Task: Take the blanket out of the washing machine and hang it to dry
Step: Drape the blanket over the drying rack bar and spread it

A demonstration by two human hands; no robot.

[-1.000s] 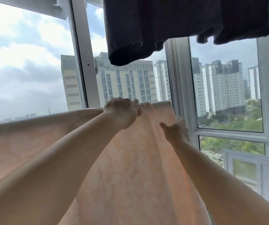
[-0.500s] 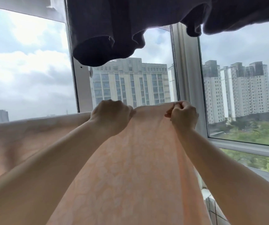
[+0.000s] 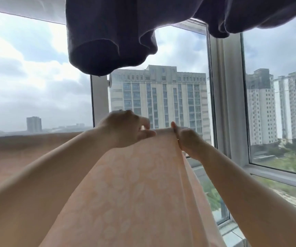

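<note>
A peach blanket [image 3: 136,189] with a pale flower pattern hangs in front of me, draped over a support I cannot see; its top fold runs level across the view from the left edge to the middle. My left hand [image 3: 124,128] rests on the top fold with fingers curled, pinching the cloth. My right hand [image 3: 186,139] holds the blanket's right edge just below the fold. The two hands are a short way apart. The washing machine is out of view.
Dark grey clothing [image 3: 111,34] hangs overhead, low above my hands. Behind the blanket stand tall windows with white frames [image 3: 224,97], and a sill [image 3: 277,175] at the right. Tower blocks and trees lie outside.
My view has tilted up and shifted a little right. My hands have come closer together on the top fold; the right hand slid from gripping the top to the blanket's right edge.
</note>
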